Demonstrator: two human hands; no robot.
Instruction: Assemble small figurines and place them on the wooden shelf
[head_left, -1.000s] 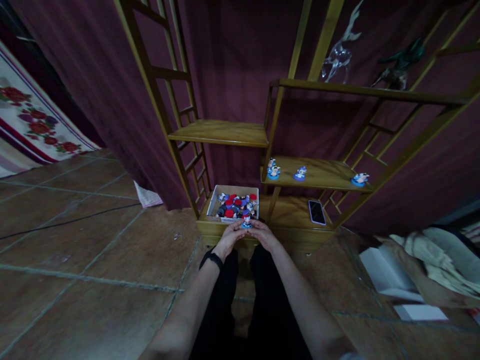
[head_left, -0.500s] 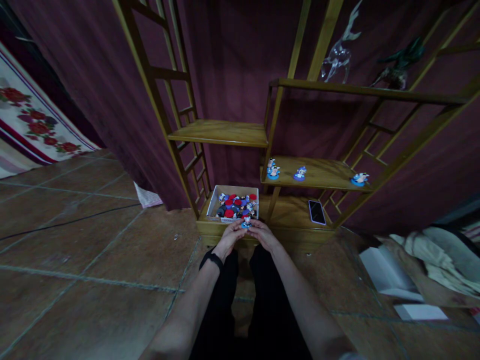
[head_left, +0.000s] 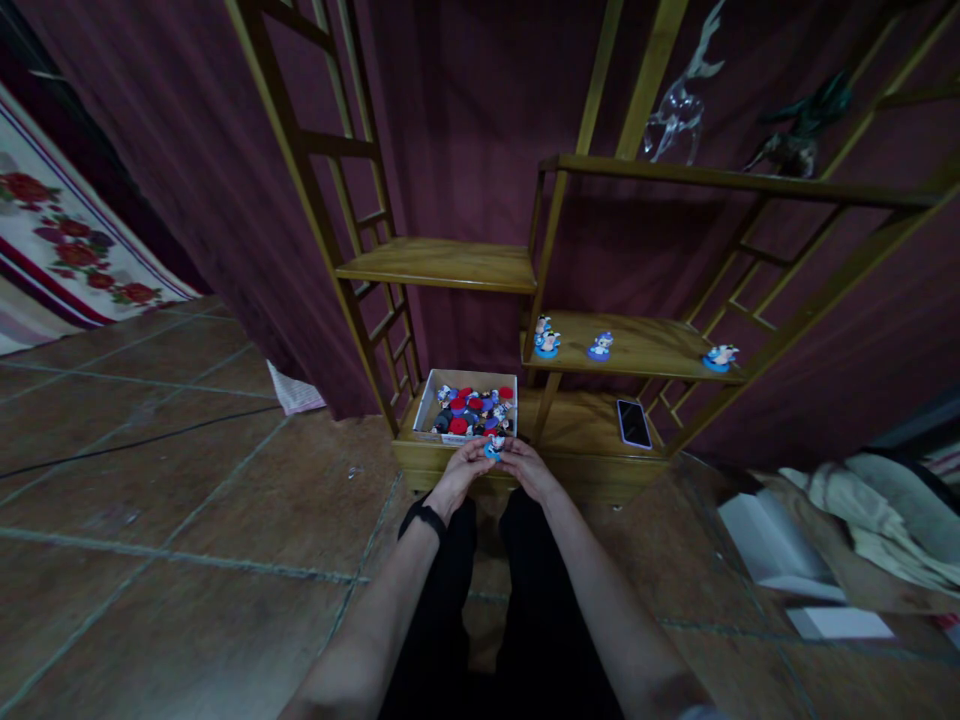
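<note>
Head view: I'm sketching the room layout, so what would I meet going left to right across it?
Floral cloth → box of toy figures → phone → lone figure at the shelf's right end → beige fabric heap.

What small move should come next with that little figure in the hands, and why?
Probably lift the figurine to the middle shelf: both the left hand and right hand pinch it, and its blue base matches the standing figures there.

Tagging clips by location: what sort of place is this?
Probably a home room or staged display corner: tiled floor, maroon curtain, and a wooden shelf unit with small figurines and a glass deer. The left hand and right hand hold a figurine by a box.
</note>
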